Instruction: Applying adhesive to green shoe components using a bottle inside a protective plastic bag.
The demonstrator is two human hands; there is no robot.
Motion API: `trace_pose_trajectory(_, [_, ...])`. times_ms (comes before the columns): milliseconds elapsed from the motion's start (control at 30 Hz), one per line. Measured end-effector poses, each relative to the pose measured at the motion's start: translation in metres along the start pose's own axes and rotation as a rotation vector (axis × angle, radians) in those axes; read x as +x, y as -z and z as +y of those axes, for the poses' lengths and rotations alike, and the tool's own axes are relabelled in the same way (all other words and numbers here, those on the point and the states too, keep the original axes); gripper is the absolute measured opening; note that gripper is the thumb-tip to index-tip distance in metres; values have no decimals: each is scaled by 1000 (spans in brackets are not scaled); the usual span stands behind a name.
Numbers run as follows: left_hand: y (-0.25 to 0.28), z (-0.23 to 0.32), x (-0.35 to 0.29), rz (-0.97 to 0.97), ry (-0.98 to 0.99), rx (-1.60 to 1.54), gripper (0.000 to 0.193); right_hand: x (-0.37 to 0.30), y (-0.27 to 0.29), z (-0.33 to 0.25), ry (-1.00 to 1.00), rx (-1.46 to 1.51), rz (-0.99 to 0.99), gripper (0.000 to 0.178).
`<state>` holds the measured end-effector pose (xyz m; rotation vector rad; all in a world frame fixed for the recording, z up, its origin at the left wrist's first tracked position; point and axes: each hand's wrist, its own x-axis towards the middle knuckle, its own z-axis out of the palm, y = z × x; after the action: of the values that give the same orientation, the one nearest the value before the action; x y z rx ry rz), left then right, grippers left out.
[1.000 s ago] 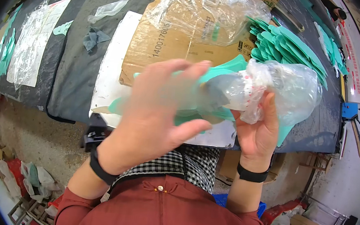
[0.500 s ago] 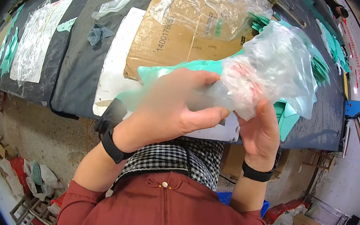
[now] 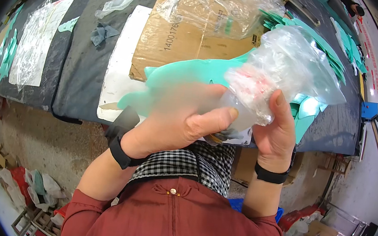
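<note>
Right hand: the person's right hand is clamped on a crumpled clear plastic bag with red markings, its thumb along the near side; the other fingers are mostly hidden behind the plastic.
Left hand: the left hand is beside the bag's gathered part, thumb and index finger spread apart with translucent plastic between them; the remaining fingers are blurred, so I cannot tell whether they grip anything.
Plastic bag: above the near edge of the table, its bunched part between the two hands, its wider, loose part spreading toward the upper right.
Green pieces: a flat mint-green sheet with curved edges lies beyond the left hand, partly hidden by it; a fanned stack of thin green sheets is behind the bag, at the right.
Underneath: a flattened brown cardboard sheet lies partly over a white rectangular board, on a table with a dark grey cover.
Cardboard top: a wrinkled clear plastic sheet is spread across its far part.
Left of the board: a crumpled grey-blue cloth lies near a flat, narrow clear plastic piece.
Wrists: a black band circles the right one, another black band the left.
</note>
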<state>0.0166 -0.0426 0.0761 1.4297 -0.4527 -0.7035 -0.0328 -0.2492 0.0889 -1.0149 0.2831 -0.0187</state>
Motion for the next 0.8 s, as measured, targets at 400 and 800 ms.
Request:
trace_pose_trajectory(400, [65,-23,-26,709,-48,455,39,19,37,-39,677,-542,241,55])
trace_pose_trajectory(800, [69,-40,-29,565,123,124,25,17,36,-23,169,413,114,49])
